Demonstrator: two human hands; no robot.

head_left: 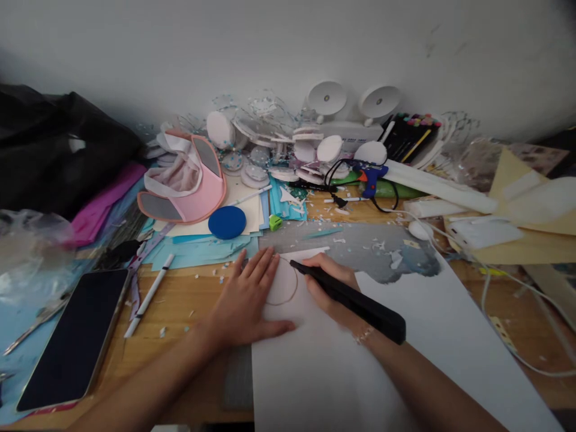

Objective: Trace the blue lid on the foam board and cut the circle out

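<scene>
My right hand (330, 288) is closed around a thick black pen-like tool (355, 303), whose tip rests near the edge of a circle drawn on the large white sheet (315, 372). A thin brownish line forms the circle (294, 291), with its left side hidden by my fingers. My left hand (252, 300) lies flat with fingers spread over the sheet's left edge, thumb pointing toward the right hand. Beneath the paper shows a grey mat (310, 237).
A black phone (76, 342) and white marker (148, 297) lie left. Behind are a pink visor cap (202, 186), blue disc (227, 222), white round pieces (330, 148), and a blue glue gun (372, 179). White cables (486, 300) run along the right.
</scene>
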